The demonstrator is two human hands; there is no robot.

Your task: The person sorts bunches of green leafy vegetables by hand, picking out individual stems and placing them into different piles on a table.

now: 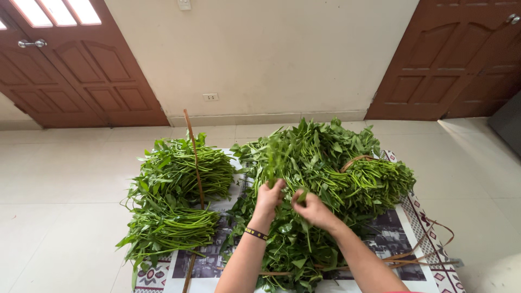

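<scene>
Together, two hands (293,203) grip one green stalk (275,157).

No packages, labels, signs or screens in view. Nearest thing: printed newspaper sheets (209,260) with dark photos, flat on floor under greens.

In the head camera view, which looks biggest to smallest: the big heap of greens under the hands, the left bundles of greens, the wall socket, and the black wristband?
1. Big heap of greens
2. Left bundles of greens
3. Black wristband and wall socket: they look about alike, and the socket is much farther away, so I won't rank them.
</scene>
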